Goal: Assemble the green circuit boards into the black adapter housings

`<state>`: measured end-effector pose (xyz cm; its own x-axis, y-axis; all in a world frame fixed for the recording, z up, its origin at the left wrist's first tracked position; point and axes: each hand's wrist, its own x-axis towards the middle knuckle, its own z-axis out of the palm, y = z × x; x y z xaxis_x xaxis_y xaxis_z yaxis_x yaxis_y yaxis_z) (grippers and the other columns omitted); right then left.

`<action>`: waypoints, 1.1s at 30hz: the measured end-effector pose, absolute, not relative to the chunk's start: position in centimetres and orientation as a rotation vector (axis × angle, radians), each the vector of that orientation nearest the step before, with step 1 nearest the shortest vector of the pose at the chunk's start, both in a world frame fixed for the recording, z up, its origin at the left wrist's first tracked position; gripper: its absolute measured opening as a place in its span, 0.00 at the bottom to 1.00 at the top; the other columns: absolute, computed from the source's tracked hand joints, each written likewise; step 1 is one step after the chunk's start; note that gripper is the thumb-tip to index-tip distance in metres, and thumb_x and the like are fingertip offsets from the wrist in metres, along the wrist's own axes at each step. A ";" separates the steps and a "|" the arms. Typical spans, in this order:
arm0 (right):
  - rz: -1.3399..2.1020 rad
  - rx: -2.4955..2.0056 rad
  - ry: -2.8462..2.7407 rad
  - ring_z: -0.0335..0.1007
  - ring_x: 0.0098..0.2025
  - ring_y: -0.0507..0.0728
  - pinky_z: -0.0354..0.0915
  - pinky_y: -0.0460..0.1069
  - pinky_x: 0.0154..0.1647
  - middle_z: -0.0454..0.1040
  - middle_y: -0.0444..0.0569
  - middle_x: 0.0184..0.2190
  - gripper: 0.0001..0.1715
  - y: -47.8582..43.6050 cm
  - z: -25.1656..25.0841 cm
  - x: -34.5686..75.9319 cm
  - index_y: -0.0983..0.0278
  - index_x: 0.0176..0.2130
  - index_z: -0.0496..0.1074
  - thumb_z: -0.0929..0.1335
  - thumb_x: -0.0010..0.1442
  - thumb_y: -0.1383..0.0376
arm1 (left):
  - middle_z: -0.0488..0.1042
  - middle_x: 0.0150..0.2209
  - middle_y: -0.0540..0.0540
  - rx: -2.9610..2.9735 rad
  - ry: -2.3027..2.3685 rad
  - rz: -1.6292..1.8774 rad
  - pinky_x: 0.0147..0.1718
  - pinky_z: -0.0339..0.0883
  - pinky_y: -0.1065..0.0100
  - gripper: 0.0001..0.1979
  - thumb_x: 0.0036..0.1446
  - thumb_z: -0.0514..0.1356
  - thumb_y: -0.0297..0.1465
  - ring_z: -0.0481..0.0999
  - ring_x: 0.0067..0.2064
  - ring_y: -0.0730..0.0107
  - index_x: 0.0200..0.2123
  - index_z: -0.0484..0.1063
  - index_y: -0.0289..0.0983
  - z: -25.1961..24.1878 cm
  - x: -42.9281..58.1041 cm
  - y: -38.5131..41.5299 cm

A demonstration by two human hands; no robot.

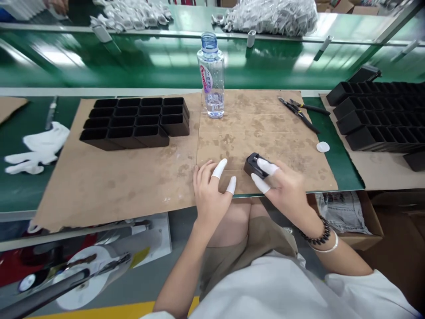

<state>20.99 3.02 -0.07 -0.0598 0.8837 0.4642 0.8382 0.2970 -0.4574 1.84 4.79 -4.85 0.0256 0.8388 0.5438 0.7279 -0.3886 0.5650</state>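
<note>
My right hand [280, 179], with white finger cots on thumb and index finger, grips a small black plastic housing [251, 167] near the front edge of the cardboard sheet [159, 177]. Part of the housing is hidden under the fingers. My left hand [210, 186] rests just left of it on the cardboard, fingers apart and holding nothing; its thumb and index finger also wear white cots. Beyond it to the left, open black boxes [149, 135] stand together in rows.
A water bottle [214, 84] without a cap stands at the back. Pliers [300, 116] and a round white disc [322, 147] lie right. More black boxes [381, 117] fill the far right. A white glove [38, 150] lies left. Bagged parts [272, 17] sit on the raised green belt.
</note>
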 end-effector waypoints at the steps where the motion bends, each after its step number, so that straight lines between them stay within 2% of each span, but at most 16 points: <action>1: 0.087 -1.534 -1.852 0.77 0.36 0.60 0.72 0.53 0.34 0.80 0.53 0.38 0.12 3.1 -0.1 21.1 0.58 0.48 0.80 0.69 0.67 0.59 | 0.78 0.49 0.39 2.163 1.669 1.303 0.65 0.60 0.43 0.20 0.62 0.64 0.32 0.76 0.58 0.50 0.57 0.74 0.39 -4.9 2.0 4.8; 11: 0.057 -1.505 -1.776 0.76 0.40 0.65 0.73 0.59 0.44 0.80 0.55 0.37 0.16 3.2 -2.2 21.5 0.59 0.53 0.78 0.68 0.68 0.58 | 0.80 0.49 0.39 2.245 1.713 1.306 0.66 0.59 0.45 0.18 0.63 0.63 0.33 0.77 0.58 0.50 0.56 0.76 0.39 -5.4 2.3 4.7; 14: 0.132 -1.540 -1.768 0.75 0.37 0.65 0.73 0.61 0.42 0.78 0.55 0.33 0.14 3.3 -3.0 21.5 0.60 0.48 0.79 0.67 0.67 0.58 | 0.80 0.48 0.40 2.240 1.714 1.313 0.66 0.60 0.44 0.17 0.63 0.63 0.33 0.77 0.57 0.50 0.54 0.77 0.40 -5.4 2.2 4.9; 17: 0.481 -1.499 -1.570 0.77 0.41 0.63 0.74 0.59 0.44 0.80 0.53 0.40 0.15 3.6 -3.1 21.4 0.59 0.47 0.76 0.71 0.63 0.55 | 0.80 0.49 0.40 2.188 1.620 1.290 0.64 0.64 0.45 0.17 0.61 0.64 0.34 0.78 0.57 0.51 0.54 0.77 0.41 -5.0 1.9 4.9; 19: 0.758 -1.374 -1.256 0.79 0.42 0.60 0.75 0.54 0.42 0.80 0.49 0.45 0.19 3.4 -2.4 21.0 0.57 0.46 0.71 0.73 0.58 0.53 | 0.77 0.54 0.39 2.134 1.435 1.307 0.62 0.68 0.49 0.22 0.60 0.66 0.35 0.77 0.59 0.52 0.58 0.74 0.40 -4.4 1.9 4.5; 23: 1.263 -1.173 -0.797 0.79 0.36 0.56 0.75 0.51 0.36 0.79 0.44 0.40 0.21 1.4 -0.1 18.8 0.56 0.43 0.66 0.73 0.57 0.49 | 0.71 0.63 0.36 2.022 1.111 1.401 0.64 0.68 0.52 0.36 0.56 0.71 0.37 0.72 0.65 0.52 0.66 0.64 0.41 -2.9 2.8 2.7; 25: 1.390 -1.116 -0.737 0.78 0.36 0.56 0.76 0.52 0.37 0.80 0.44 0.39 0.20 0.0 1.1 17.7 0.56 0.42 0.66 0.72 0.57 0.49 | 0.74 0.61 0.38 1.943 1.083 1.481 0.62 0.70 0.53 0.35 0.55 0.72 0.36 0.74 0.63 0.52 0.64 0.65 0.41 -2.2 3.4 1.7; 29: 1.372 -1.103 -0.744 0.77 0.34 0.54 0.75 0.50 0.34 0.79 0.44 0.40 0.21 -2.0 2.4 16.8 0.56 0.42 0.66 0.74 0.56 0.49 | 0.77 0.54 0.40 1.826 1.099 1.595 0.54 0.76 0.58 0.29 0.54 0.72 0.35 0.79 0.56 0.56 0.58 0.69 0.39 -0.4 4.1 0.4; 31: 1.520 -1.070 -0.751 0.76 0.34 0.55 0.75 0.50 0.34 0.79 0.46 0.38 0.19 -2.3 2.6 16.9 0.56 0.41 0.68 0.70 0.61 0.46 | 0.76 0.51 0.42 1.862 1.108 1.644 0.52 0.76 0.59 0.28 0.54 0.72 0.37 0.79 0.53 0.57 0.56 0.70 0.39 0.6 4.1 -0.1; 33: 1.723 -0.998 -0.730 0.77 0.37 0.56 0.77 0.52 0.38 0.80 0.49 0.37 0.20 -2.6 2.7 17.0 0.58 0.41 0.71 0.65 0.66 0.45 | 0.75 0.48 0.44 1.893 1.133 1.681 0.50 0.76 0.60 0.27 0.53 0.73 0.39 0.78 0.50 0.60 0.55 0.72 0.40 1.4 4.1 -0.4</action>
